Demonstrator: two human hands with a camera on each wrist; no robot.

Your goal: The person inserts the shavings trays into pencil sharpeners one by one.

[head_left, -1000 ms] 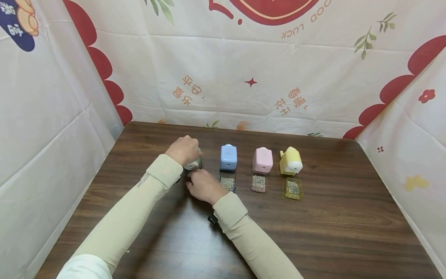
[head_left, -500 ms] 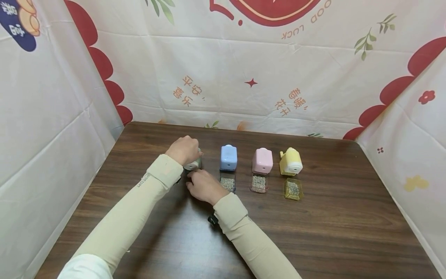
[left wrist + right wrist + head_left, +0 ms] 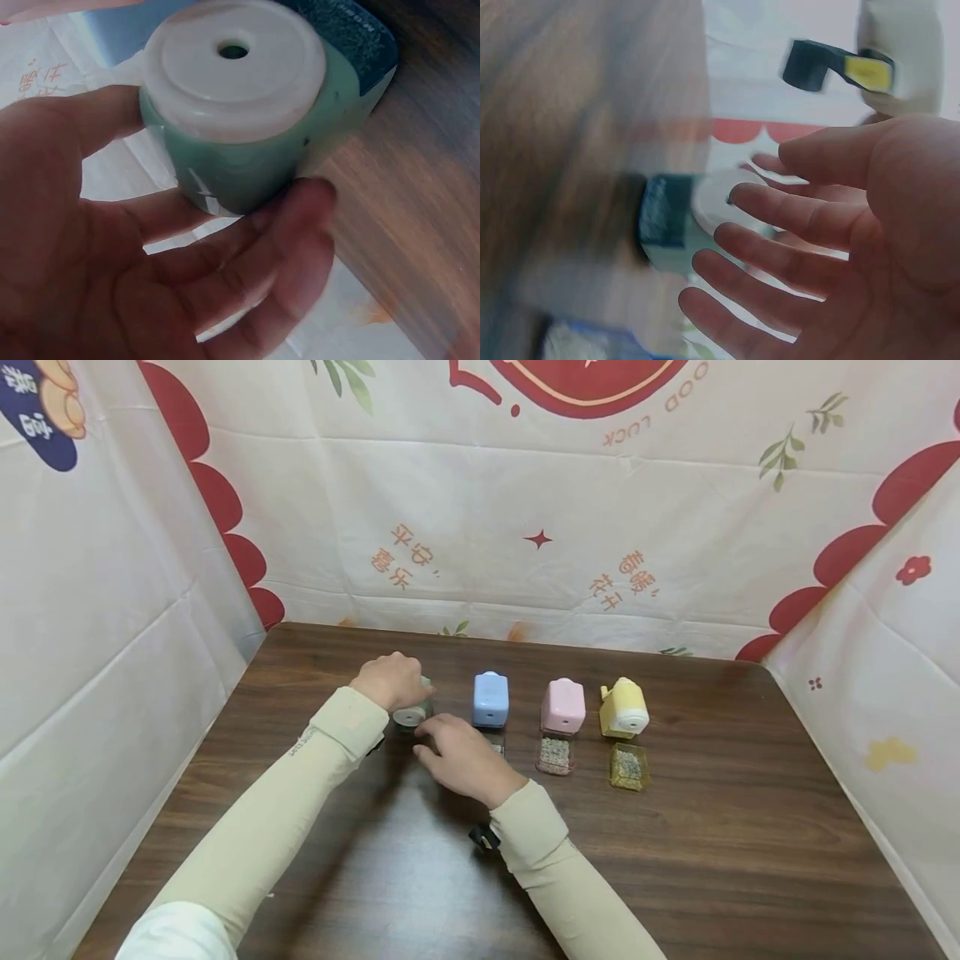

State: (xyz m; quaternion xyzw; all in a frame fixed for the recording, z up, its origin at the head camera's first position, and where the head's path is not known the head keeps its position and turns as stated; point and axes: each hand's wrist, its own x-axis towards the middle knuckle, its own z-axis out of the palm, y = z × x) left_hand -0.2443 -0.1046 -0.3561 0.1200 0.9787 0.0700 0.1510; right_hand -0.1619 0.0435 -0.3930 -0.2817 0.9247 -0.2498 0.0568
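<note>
Brown counter [image 3: 675,860], centre-left of frame: left hand [image 3: 390,682] grips green sharpener [image 3: 232,169]; right hand [image 3: 467,762], loosely spread, hovers just off its lower right.

Draped booth: printed cloth [image 3: 480,485], wood-grain table [image 3: 720,843]

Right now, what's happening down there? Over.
Left hand holding boxy green pencil sharpener with round white face. Right hand empty, close in front. Clear shavings tray by boxy blue sharpener partly hidden behind right hand.
</note>
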